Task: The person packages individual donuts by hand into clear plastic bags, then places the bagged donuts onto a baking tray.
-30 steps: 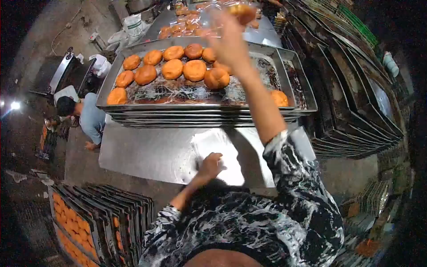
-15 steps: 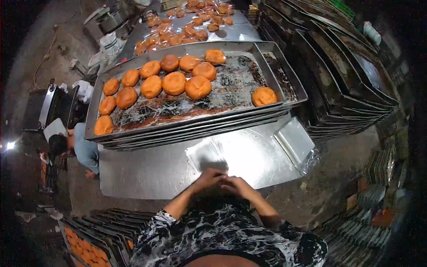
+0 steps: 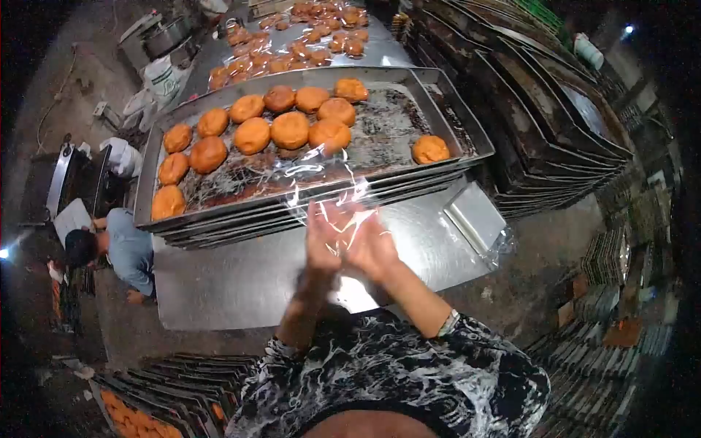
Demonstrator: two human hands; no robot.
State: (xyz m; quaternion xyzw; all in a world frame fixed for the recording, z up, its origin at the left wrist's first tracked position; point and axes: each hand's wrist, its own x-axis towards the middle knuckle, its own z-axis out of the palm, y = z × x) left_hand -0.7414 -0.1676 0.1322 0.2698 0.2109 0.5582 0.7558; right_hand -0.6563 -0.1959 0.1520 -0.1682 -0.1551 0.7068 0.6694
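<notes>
A clear plastic bag (image 3: 310,171) is spread between my two hands, over the front edge of the baking tray (image 3: 252,209). My left hand (image 3: 321,241) holds its left side, and my right hand (image 3: 372,247) holds the right side; glare on the plastic partly hides the fingers. The bag's far end reaches toward the round orange-brown buns (image 3: 329,135) grouped at the tray's left and middle. One lone bun (image 3: 431,150) sits near the tray's right corner. Nothing shows inside the bag.
Under the tray, more trays are stacked on a metal table (image 3: 219,281). A shiny flat metal box (image 3: 475,223) lies at the table's right. Bagged buns (image 3: 292,55) cover the far surface. Dark trays (image 3: 526,124) pile up at right. A person (image 3: 128,248) crouches at left.
My hands have moved up and forward from the table's near edge and spread apart. The clear bag now shows stretched between them. The person at left has shifted slightly.
</notes>
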